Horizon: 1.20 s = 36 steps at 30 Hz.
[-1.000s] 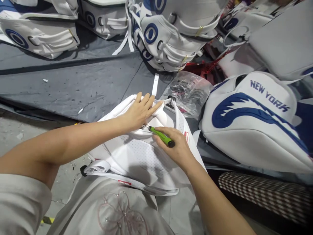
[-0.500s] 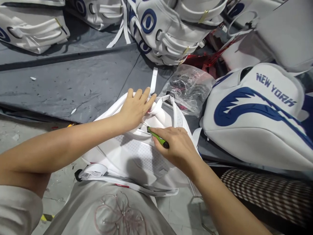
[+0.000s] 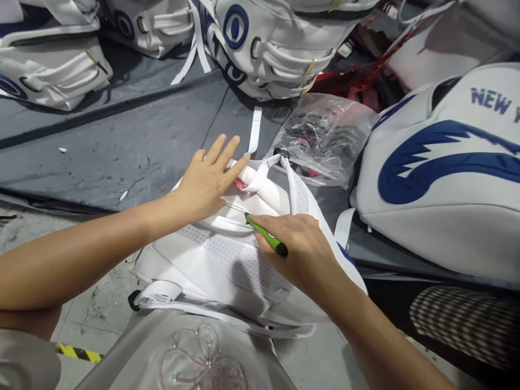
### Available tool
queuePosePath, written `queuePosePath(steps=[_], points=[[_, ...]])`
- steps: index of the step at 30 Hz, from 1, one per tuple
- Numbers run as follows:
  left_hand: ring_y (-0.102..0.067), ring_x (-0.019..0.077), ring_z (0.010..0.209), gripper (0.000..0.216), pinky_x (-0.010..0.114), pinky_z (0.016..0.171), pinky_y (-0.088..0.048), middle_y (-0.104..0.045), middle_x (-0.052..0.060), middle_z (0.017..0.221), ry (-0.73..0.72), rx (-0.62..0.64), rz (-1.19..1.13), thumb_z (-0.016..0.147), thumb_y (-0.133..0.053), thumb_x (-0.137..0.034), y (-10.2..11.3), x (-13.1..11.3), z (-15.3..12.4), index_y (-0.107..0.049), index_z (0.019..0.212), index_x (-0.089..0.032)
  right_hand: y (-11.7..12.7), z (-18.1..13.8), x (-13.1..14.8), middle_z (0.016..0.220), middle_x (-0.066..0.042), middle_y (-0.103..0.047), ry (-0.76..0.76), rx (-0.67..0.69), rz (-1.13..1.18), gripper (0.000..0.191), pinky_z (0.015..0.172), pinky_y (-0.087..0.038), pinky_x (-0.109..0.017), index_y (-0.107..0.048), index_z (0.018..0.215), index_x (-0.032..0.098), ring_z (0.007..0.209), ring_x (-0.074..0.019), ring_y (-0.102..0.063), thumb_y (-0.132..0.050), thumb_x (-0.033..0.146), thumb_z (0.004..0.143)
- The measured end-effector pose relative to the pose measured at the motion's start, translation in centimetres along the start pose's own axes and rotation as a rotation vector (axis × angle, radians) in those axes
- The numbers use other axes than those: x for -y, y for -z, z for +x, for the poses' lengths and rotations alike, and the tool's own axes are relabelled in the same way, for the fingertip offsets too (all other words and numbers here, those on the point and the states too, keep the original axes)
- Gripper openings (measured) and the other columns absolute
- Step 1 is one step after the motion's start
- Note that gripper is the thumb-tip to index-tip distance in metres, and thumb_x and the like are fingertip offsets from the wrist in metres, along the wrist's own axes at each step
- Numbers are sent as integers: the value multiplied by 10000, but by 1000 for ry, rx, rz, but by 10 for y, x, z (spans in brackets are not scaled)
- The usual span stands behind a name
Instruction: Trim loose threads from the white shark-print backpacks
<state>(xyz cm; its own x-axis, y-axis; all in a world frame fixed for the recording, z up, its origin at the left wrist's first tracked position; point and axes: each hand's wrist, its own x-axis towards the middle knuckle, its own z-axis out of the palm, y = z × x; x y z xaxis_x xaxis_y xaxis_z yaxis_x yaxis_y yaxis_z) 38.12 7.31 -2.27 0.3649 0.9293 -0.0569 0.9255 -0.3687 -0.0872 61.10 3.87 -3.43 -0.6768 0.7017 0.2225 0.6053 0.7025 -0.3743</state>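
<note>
A white backpack (image 3: 227, 260) lies at the table's front edge, against my body, with its straps and dotted mesh panel facing up. My left hand (image 3: 209, 181) rests on its upper part, palm down with the fingers spread. In my right hand (image 3: 296, 244) is a green pen-shaped tool with black ends (image 3: 266, 234). Its tip is over the bag near the white band (image 3: 227, 223). Between that tip and my left thumb runs a thin line, too fine to identify. A red patch (image 3: 240, 184) shows beside my left fingers.
A clear plastic bag with dark contents (image 3: 320, 141) lies just beyond the straps. On the right sits a white backpack with blue print (image 3: 439, 173). More white bags (image 3: 276, 49) line the back of the grey-covered table (image 3: 134, 146). A checkered seat (image 3: 459, 325) is at lower right.
My left hand has shifted slightly left along the bag, uncovering more of the red patch. The tool in my right hand stays near the same spot. The view has turned a little.
</note>
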Motion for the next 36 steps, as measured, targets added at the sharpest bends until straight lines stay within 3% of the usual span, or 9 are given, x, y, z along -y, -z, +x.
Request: queuePosePath(steps=[3,8,12,16,21,36], points=[[-101,442,1537,1011,593,1092,-327,-100,215,1677,10,-30,-1,811,-759,-381,-3,0,-2,-147,1601,-227,-4,-2,-3,1020,-38,-788,4,-47,20,256,778,-400,-374,-698,1122,207,812,-210,-713,-550,184,914],[-184,415,1523,957,528,1057,-407,-122,200,1678,33,-9,-3,827,-749,-387,-2,-1,-2,-195,1592,-231,-10,8,-6,875,-40,-772,-71,5,48,220,814,-401,-410,-746,1032,248,809,-222,-682,-607,229,863],[-123,451,1526,978,571,1069,-399,-82,216,1679,175,-63,-28,813,-758,-393,-2,-6,-9,-197,1594,-216,-16,21,0,882,-62,-758,-22,-19,78,201,950,-384,-497,-761,989,254,1028,-284,-659,-620,242,846],[-246,455,1471,1004,523,978,-501,-65,195,1686,274,-26,-76,823,-739,-408,-1,-10,-13,-137,1608,-239,-21,22,5,928,-89,-753,-45,-47,58,238,908,-437,-486,-774,1004,237,1007,-283,-671,-593,257,851],[-314,413,1430,1016,463,920,-553,-64,185,1688,277,43,-62,835,-732,-399,2,-10,-12,-100,1613,-233,-26,23,10,958,-113,-756,-67,-70,32,256,883,-473,-484,-787,997,213,958,-281,-699,-575,290,875],[-351,395,1381,1020,458,918,-554,-60,141,1697,270,26,-96,828,-727,-411,-2,-10,-12,-96,1613,-250,-26,23,27,954,-63,-783,-141,-82,114,213,853,-513,-442,-751,1017,224,888,-262,-729,-580,246,892]])
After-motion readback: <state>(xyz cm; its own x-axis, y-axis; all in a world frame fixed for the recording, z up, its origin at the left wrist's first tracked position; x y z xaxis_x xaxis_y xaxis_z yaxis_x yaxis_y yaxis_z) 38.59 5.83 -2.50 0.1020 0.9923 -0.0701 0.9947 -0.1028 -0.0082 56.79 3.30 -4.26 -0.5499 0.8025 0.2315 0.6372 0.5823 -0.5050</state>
